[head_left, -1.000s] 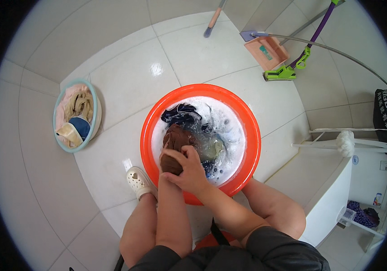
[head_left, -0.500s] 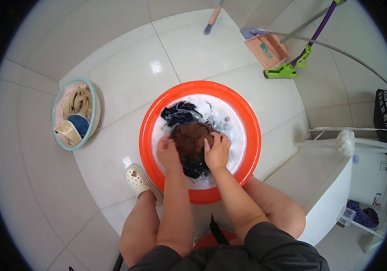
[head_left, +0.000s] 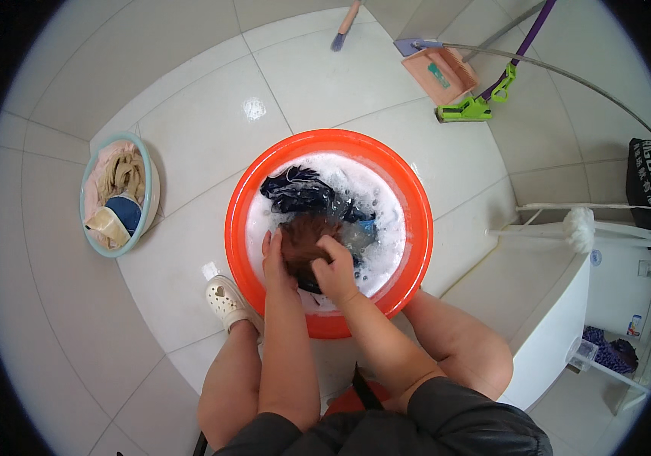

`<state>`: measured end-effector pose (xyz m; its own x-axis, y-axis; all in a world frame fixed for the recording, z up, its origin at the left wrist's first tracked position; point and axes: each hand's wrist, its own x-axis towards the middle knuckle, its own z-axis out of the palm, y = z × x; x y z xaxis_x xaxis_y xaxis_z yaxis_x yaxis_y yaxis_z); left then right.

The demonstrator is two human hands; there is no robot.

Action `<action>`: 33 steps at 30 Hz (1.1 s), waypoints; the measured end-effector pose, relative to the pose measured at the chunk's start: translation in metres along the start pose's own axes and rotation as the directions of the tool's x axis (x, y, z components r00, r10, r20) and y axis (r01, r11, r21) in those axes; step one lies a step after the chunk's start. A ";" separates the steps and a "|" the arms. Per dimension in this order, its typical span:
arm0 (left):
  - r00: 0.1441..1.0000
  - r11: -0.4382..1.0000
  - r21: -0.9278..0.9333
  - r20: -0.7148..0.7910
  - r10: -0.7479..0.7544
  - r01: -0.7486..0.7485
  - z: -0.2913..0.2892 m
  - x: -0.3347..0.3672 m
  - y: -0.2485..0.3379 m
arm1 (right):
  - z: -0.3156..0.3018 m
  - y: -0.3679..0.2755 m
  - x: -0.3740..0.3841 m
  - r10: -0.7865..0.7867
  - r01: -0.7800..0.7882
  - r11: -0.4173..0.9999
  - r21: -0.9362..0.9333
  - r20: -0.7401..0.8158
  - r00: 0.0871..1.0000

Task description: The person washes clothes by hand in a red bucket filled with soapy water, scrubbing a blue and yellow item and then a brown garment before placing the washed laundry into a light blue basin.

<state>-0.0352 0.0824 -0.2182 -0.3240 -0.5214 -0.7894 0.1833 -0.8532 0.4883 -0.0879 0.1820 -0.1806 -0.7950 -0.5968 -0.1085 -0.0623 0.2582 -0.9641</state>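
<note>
While both hands point(head_left: 310, 262) clutch the brown cloth point(head_left: 306, 235), suds fill the orange basin point(head_left: 417, 228)

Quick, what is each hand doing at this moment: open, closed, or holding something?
Left hand: fingers closed on the brown garment in the orange basin.
Right hand: fingers closed on the same brown garment.

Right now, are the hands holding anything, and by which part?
Yes. Both the left hand and the right hand grip a wet brown garment by its bunched near edge, over the soapy water in the orange basin.
</note>
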 end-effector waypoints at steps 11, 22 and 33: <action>0.873 0.980 -0.091 0.475 -0.114 0.178 0.011 0.001 0.020 | 0.020 -0.052 0.005 -0.146 0.129 0.936 -0.327 -0.026 0.989; 0.979 0.894 0.399 0.091 0.180 -0.202 0.049 -0.027 0.019 | -0.033 0.054 0.038 0.188 -0.402 0.842 -0.360 -0.501 0.845; 0.992 0.929 0.369 -0.101 0.077 -0.035 0.025 -0.009 0.011 | -0.030 0.115 0.037 0.425 -0.446 0.711 -0.543 -0.173 0.888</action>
<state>-0.0538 0.0778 -0.1960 -0.2138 -0.5847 -0.7826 -0.1614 -0.7690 0.6185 -0.1428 0.2120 -0.2885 -0.8372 -0.2888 -0.4644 -0.0169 0.8625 -0.5058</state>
